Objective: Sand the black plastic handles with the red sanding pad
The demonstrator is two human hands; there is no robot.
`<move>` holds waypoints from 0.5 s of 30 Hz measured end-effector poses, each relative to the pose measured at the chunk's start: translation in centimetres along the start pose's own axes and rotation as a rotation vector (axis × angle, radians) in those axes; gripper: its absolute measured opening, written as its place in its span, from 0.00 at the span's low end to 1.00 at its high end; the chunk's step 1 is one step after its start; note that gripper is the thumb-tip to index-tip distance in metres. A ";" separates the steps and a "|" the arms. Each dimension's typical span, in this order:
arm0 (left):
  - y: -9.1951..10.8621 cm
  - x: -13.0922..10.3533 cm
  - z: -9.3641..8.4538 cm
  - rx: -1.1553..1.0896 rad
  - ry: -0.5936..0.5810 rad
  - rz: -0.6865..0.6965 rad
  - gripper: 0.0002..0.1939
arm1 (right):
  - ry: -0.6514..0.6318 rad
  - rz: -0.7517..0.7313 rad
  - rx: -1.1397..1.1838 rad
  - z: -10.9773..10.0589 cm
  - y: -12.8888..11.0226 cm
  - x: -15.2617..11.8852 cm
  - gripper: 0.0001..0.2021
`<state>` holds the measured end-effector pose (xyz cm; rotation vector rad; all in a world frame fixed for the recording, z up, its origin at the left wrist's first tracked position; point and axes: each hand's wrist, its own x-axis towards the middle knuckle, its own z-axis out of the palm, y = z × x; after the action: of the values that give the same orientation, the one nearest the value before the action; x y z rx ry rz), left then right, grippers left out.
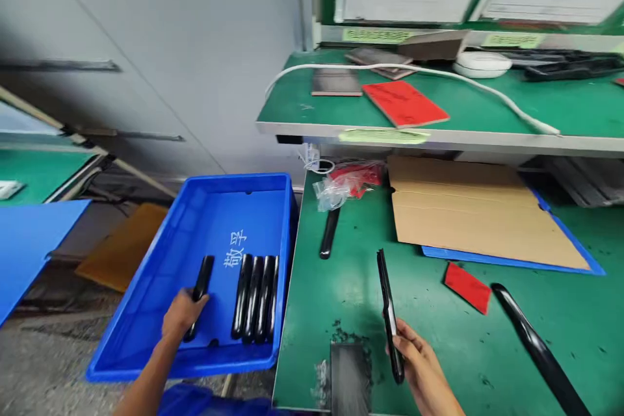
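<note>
My left hand (pixel 181 313) reaches into a blue plastic bin (pixel 287 221), its fingers closed round a glossy black bar (pixel 203 273). To the right of that bar, several similar black bars (pixel 254 299) lie side by side on the bin floor. Over the green table, my right hand (pixel 416 354) pinches another slim black bar (pixel 387 292) near its lower end, the bar tilted nearly upright with its narrow edge toward me. Nearest to this hand on the table are a red sanding pad (pixel 468 287) and a longer black curved piece (pixel 536 344).
A dark grey flat block (pixel 351 374) with black dust round it sits at the table's front edge. Farther back are a black bar (pixel 330 233), plastic bags (pixel 346 183) and cardboard (pixel 468 214). A shelf (pixel 292 104) overhangs the table's rear, with a white cable (pixel 439 75) on it.
</note>
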<state>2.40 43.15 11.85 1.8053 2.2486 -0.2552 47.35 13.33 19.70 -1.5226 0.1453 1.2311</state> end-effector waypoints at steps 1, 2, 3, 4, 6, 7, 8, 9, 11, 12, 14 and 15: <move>-0.6 0.2 0.8 -0.010 -0.043 0.011 0.17 | 0.007 0.000 0.001 0.4 0.6 -0.2 0.28; -0.5 0.4 1.7 -0.022 -0.083 0.038 0.18 | 0.012 -0.007 0.006 0.9 1.2 -0.4 0.28; -0.1 0.3 2.7 -0.034 -0.116 0.072 0.19 | 0.013 -0.019 0.012 1.3 1.9 -0.5 0.28; 0.4 0.1 3.6 -0.045 -0.137 0.106 0.19 | 0.009 -0.038 0.015 1.8 2.5 -0.6 0.27; 1.4 -0.7 5.2 -0.056 -0.160 0.149 0.20 | -0.028 -0.073 0.011 2.6 3.6 -0.6 0.27; 1.6 -1.2 5.8 -0.058 -0.162 0.156 0.20 | -0.055 -0.081 -0.001 3.1 4.0 -0.6 0.27; 1.7 -1.6 6.2 -0.057 -0.159 0.156 0.20 | -0.081 -0.087 -0.018 3.5 4.3 -0.5 0.27; 1.7 -1.9 6.4 -0.056 -0.154 0.153 0.20 | -0.104 -0.092 -0.038 3.9 4.5 -0.5 0.27; 1.7 -1.9 6.4 -0.055 -0.135 0.156 0.20 | -0.148 -0.100 -0.080 4.8 4.7 -0.6 0.29; 1.9 -1.6 6.2 -0.056 -0.115 0.168 0.22 | -0.172 -0.104 -0.106 5.3 4.8 -0.7 0.29; 3.2 -0.6 5.5 -0.064 -0.046 0.222 0.26 | -0.215 -0.111 -0.160 6.4 5.1 -1.0 0.31; 4.2 0.1 5.0 -0.070 -0.001 0.257 0.27 | -0.229 -0.115 -0.186 6.9 5.3 -1.2 0.32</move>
<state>6.93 42.68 7.09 2.0280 1.9703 -0.1274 39.15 16.11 18.26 -1.5117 -0.2096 1.3447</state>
